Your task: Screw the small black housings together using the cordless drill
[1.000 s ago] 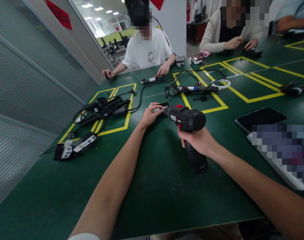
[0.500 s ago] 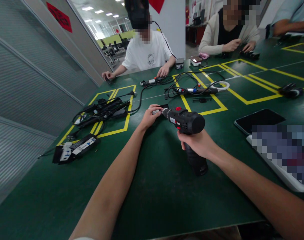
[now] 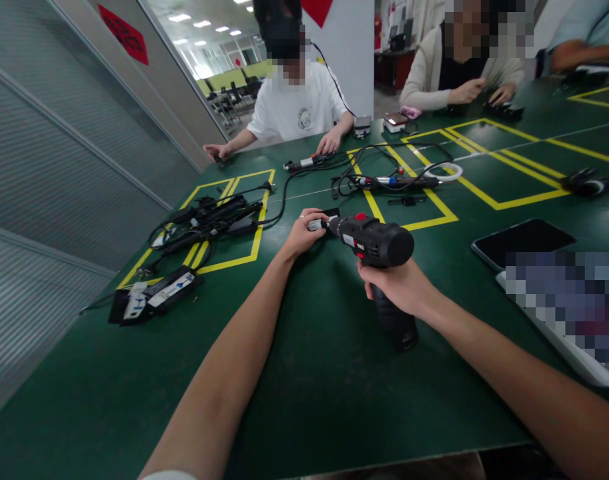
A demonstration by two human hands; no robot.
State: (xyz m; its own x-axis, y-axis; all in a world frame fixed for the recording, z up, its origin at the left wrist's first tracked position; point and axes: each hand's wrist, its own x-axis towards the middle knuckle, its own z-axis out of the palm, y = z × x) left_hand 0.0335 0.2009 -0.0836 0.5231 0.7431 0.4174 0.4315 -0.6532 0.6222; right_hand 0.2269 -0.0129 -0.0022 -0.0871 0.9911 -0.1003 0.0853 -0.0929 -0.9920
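My right hand (image 3: 395,285) is wrapped round the grip of a black cordless drill (image 3: 377,241) with red accents. The drill lies level, its chuck and bit pointing left at a small black piece with a white label (image 3: 330,213) on the table. My left hand (image 3: 307,233) holds that piece with its fingers closed at the near end. Whether the bit touches the piece or a screw in it, I cannot make out.
Black cables and adapters (image 3: 214,217) lie in a yellow-taped box at left, labelled black parts (image 3: 157,293) nearer. Corded electric screwdrivers (image 3: 399,181) lie ahead. A phone (image 3: 521,243) and a pale-edged device (image 3: 549,327) are at right. Co-workers (image 3: 299,100) sit across the green table.
The whole view has shifted slightly. Both hands and the drill hold nearly the same place against the table.
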